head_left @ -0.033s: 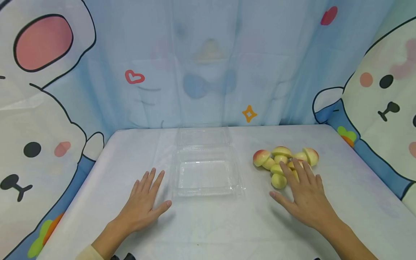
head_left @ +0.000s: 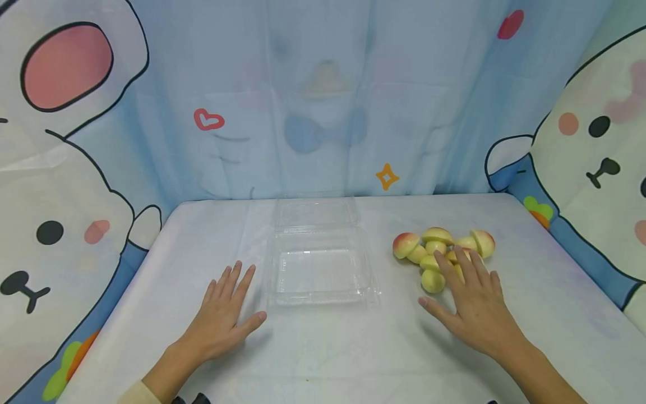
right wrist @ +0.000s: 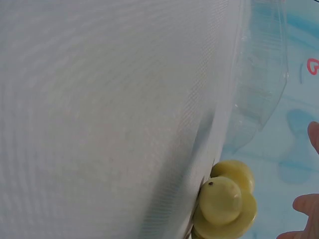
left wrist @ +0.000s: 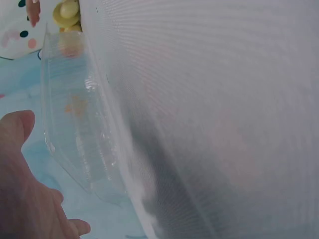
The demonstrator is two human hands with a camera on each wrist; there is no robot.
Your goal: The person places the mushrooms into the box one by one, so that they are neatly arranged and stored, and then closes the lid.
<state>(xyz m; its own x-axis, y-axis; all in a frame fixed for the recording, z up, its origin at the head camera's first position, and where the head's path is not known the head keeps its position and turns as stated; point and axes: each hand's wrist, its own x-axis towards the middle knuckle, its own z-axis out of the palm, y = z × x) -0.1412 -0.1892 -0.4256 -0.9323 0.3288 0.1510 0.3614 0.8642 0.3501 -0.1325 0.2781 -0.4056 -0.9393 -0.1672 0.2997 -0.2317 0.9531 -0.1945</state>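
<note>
A clear plastic box (head_left: 323,269) with its lid (head_left: 317,213) folded back stands in the middle of the table. To its right lies a cluster of several toy mushrooms (head_left: 405,246), yellow-green with reddish caps. My left hand (head_left: 219,320) hovers left of the box, fingers spread and holding nothing. On the other side my right hand (head_left: 474,308) is spread out just in front of the mushrooms, hiding part of them; whether it touches any I cannot tell. In the right wrist view a round mushroom stem (right wrist: 220,200) shows near the fingertips (right wrist: 305,204).
A white cloth covers the table (head_left: 323,353). Behind it hangs a light blue curtain (head_left: 242,67) printed with cartoon animals, hearts and a star. Small dark objects (head_left: 199,399) show at the bottom edge by the left wrist.
</note>
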